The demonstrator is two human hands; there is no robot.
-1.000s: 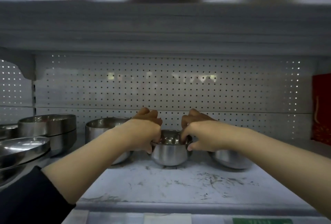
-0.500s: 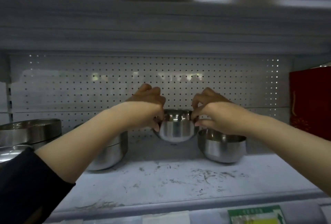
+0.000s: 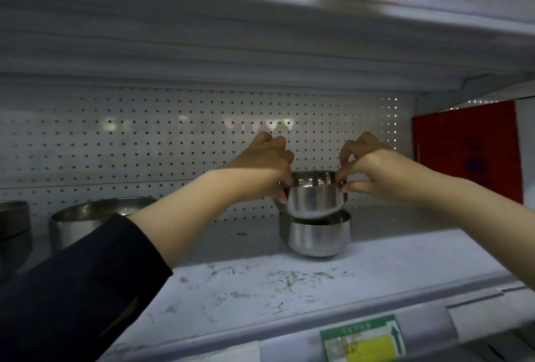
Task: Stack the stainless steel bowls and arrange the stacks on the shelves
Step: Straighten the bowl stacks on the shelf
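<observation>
We hold a small steel bowl (image 3: 314, 198) by its rim, our left hand (image 3: 265, 169) pinching the rim at nine o'clock and our right hand (image 3: 366, 169) pinching it at three o'clock, thumbs below the lip and fingers curled over it. It hangs directly above a second bowl (image 3: 315, 235) that sits on the shelf (image 3: 405, 263), its base apparently just dipping into that bowl's mouth, though we cannot tell whether metal touches metal. We judge this as the nesting step, nearly finished. To do it well, we should keep the held bowl level, centre its base over the opening below, and lower it straight down until the walls seat evenly; a tilt toward six or twelve o'clock would likely wedge one edge and leave the pair crooked. Polished steel is slippery (and noisy when dropped), so we would let go only once the weight rests fully on the lower bowl, opening both pinches together so neither side drags it off centre. Well off at nine o'clock from the pair stand a wider bowl (image 3: 95, 218), partly behind our dark sleeve (image 3: 81, 289), and a further bowl (image 3: 14, 216) at the frame's edge; at three o'clock a red box (image 3: 466, 156) stands against the perforated back panel (image 3: 173, 141).
</observation>
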